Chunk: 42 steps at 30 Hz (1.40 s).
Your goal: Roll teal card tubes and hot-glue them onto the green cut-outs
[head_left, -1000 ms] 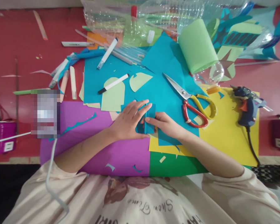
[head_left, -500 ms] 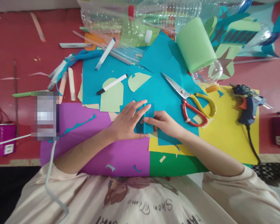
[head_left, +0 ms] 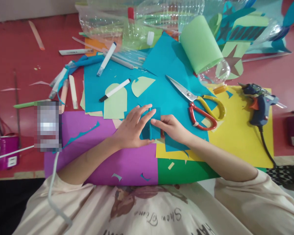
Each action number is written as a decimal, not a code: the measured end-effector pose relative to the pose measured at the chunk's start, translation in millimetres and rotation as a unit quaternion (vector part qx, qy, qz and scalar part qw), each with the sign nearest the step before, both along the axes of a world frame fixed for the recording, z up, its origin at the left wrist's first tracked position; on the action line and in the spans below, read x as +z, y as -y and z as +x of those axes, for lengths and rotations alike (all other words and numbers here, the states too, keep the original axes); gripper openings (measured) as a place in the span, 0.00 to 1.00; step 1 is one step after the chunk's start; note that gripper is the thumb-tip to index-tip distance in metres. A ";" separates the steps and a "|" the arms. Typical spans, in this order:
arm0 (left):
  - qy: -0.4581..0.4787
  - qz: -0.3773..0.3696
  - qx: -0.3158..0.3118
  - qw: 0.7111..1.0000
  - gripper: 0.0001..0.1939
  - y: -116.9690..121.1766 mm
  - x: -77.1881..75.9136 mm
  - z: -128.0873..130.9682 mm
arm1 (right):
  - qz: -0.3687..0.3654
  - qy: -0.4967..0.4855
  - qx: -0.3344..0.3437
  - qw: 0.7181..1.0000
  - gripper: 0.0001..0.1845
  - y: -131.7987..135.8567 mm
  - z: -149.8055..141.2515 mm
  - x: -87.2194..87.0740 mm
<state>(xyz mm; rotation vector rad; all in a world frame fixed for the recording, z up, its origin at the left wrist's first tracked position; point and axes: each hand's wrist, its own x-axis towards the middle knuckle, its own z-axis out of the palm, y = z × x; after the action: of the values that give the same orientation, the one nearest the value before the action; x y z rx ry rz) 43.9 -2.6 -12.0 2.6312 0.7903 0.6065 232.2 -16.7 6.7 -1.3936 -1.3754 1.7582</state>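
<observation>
My left hand (head_left: 131, 129) spans a small piece of blue paper (head_left: 156, 125), with its fingertips at the far end of a raised blue edge and its thumb at the near end. That edge looks like a narrow fold or roll standing up from the piece. From the other side, my right hand (head_left: 172, 127) pinches the same paper, thumb on top and the other fingers partly hidden. Just right of the hands, a pair of scissors (head_left: 192, 98) lies partly spread on blue sheets (head_left: 159, 88). Pale green paper cutouts (head_left: 116, 104) lie beyond my left hand.
A glue gun (head_left: 258, 107) rests on yellow paper (head_left: 242, 140) at right. Markers (head_left: 115, 89) lie across the cutouts and blue sheets. Clear plastic bottles (head_left: 161, 13) and a green paper-wrapped bottle (head_left: 199, 45) stand along the back. A phone-like device (head_left: 47, 125) with a cable is at left.
The view has shifted slightly. Both hands keep the same hold on the blue paper, with hardly any visible movement.
</observation>
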 end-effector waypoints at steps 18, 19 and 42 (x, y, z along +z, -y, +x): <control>0.073 -0.099 0.009 0.992 0.51 -2.1 -1.2 -2.8 | 0.005 -0.012 0.033 0.999 0.23 -2.0 2.9 1.4; 0.089 -0.131 0.024 0.987 0.45 -2.3 1.4 -2.7 | 0.006 -0.012 0.029 0.999 0.22 -2.3 3.3 1.2; 0.302 -0.472 0.168 0.811 0.14 -14.8 8.0 23.4 | 0.094 0.036 -0.013 0.995 0.28 -1.5 0.7 -6.3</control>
<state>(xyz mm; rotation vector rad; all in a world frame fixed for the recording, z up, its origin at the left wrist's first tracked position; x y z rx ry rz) 67.3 12.2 -3.9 1.2919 0.9932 0.8010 232.9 -15.3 0.3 -1.3771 -1.5106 1.5312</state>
